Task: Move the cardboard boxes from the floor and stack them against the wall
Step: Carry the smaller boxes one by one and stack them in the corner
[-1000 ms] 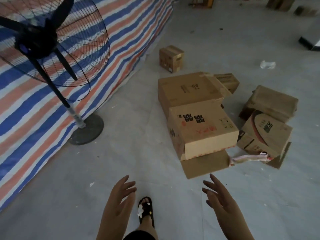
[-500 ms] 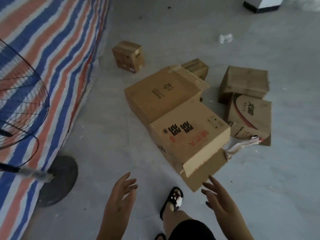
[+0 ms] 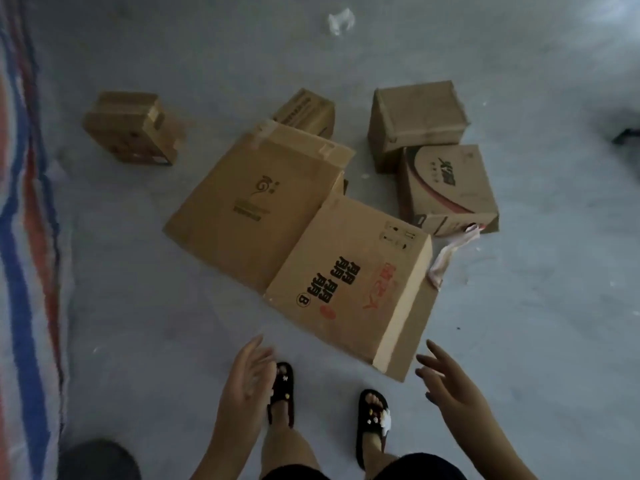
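Note:
Several cardboard boxes lie on the grey floor. The nearest box [image 3: 349, 282] carries black and red print and has a flap open toward me. Behind it lies a larger box [image 3: 252, 206] with loose flaps. A small box [image 3: 130, 128] sits alone at the left. Three more are at the back and right: a small one [image 3: 304, 110], a plain one [image 3: 415, 116] and one with a curved logo [image 3: 446, 188]. My left hand [image 3: 244, 386] and my right hand [image 3: 450, 379] hover with fingers spread, just short of the nearest box, holding nothing.
A striped blue, red and white tarp [image 3: 24, 237] covers the wall at the left. The dark round fan base [image 3: 97, 459] sits at the bottom left. A crumpled white scrap [image 3: 341, 20] lies far back. My feet in black sandals [image 3: 372, 415] stand below the nearest box.
I have stepped closer and looked further down: the boxes loom larger, the fan has left the view except its base. Both hands stay spread and empty, now nearer the front box.

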The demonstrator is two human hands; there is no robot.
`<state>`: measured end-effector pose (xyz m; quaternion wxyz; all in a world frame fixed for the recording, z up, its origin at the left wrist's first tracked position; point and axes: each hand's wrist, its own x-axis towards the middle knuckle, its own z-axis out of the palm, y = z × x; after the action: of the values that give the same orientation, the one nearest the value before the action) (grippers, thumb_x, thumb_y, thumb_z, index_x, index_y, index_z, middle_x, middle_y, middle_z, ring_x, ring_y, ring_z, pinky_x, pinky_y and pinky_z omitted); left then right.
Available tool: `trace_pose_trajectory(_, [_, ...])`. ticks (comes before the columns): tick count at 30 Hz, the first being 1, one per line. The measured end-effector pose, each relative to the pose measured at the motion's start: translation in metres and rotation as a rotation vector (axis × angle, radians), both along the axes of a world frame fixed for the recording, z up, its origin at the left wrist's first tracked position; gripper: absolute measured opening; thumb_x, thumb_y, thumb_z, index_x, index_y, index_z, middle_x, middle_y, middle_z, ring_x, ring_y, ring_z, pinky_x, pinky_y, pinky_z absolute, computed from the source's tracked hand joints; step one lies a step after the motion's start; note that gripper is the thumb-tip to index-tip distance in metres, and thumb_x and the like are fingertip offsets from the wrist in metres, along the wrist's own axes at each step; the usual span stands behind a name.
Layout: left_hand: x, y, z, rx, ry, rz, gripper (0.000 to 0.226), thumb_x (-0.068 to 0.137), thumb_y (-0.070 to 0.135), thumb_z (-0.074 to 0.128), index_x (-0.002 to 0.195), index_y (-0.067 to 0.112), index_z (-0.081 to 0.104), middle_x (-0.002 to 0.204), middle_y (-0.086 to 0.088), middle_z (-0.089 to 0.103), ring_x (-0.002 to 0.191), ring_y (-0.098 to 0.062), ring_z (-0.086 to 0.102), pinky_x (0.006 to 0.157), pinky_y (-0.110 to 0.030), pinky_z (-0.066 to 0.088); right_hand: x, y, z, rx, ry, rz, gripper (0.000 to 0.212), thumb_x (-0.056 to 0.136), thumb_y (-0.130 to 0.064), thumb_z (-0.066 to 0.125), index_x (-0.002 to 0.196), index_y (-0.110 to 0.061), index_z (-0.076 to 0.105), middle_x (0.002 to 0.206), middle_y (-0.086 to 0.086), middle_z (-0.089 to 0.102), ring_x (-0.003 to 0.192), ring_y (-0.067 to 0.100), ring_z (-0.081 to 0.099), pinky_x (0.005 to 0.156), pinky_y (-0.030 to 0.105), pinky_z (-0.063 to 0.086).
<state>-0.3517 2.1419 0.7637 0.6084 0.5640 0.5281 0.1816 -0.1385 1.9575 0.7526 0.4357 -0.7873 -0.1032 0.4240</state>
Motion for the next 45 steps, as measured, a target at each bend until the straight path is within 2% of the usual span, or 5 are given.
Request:
trace_pose_trajectory(14, [0.055,0.216,-0.226,-0.06,0.51,-0.553,0.047,0.097,0.023,0.049,0.142,0.017,0.035,0.118,-0.001,0.049,0.106,-0.014,0.047,0.086,-0.029,0.034,-0.05,0.097,-0.211,-0.26,0.14,-0.528,0.045,0.098,-0.02,0.046,0.142,-0.02,0.038,0.126,0.005,0.055,0.107,0.019,0.055,0.096,0.041,0.046])
trace_pose_trajectory(20, [0.058,0.237,-0.37,-0.047,0.666,-0.335,0.054,0.098,0.03,0.046,0.143,0.003,0.032,0.146,-0.017,0.039,0.131,-0.033,0.04,0.1,-0.039,0.035,-0.043,0.094,-0.343,-0.294,0.067,-0.697,0.049,0.098,-0.029,0.046,0.145,-0.019,0.036,0.144,0.003,0.044,0.131,0.021,0.043,0.11,0.042,0.034])
trace_pose_trajectory(27, [0.042,0.243,-0.462,-0.229,0.368,-0.088,0.051,0.094,0.049,0.043,0.136,0.02,0.045,0.135,0.0,0.048,0.13,-0.019,0.041,0.11,-0.04,0.033,-0.047,0.099,-0.45,-0.105,0.118,-0.885,0.053,0.092,-0.046,0.051,0.14,-0.026,0.043,0.136,0.0,0.054,0.124,0.019,0.05,0.107,0.042,0.039])
trace_pose_trajectory(33, [0.041,0.228,-0.444,-0.245,0.262,-0.046,0.054,0.093,0.055,0.041,0.141,0.031,0.037,0.141,0.009,0.044,0.13,-0.013,0.039,0.106,-0.044,0.034,-0.04,0.097,-0.418,0.054,0.186,-1.062,0.041,0.093,-0.039,0.053,0.132,-0.027,0.052,0.13,-0.006,0.052,0.117,0.016,0.049,0.101,0.051,0.041])
trace_pose_trajectory(45, [0.108,0.185,-0.227,-0.294,0.145,0.0,0.044,0.088,0.052,0.054,0.127,0.031,0.049,0.124,-0.006,0.056,0.106,-0.035,0.057,0.068,-0.057,0.052,-0.023,0.05,-0.183,0.052,-0.017,-1.274,0.018,0.094,-0.038,0.051,0.106,-0.028,0.06,0.091,-0.008,0.059,0.082,0.02,0.057,0.06,0.037,0.044])
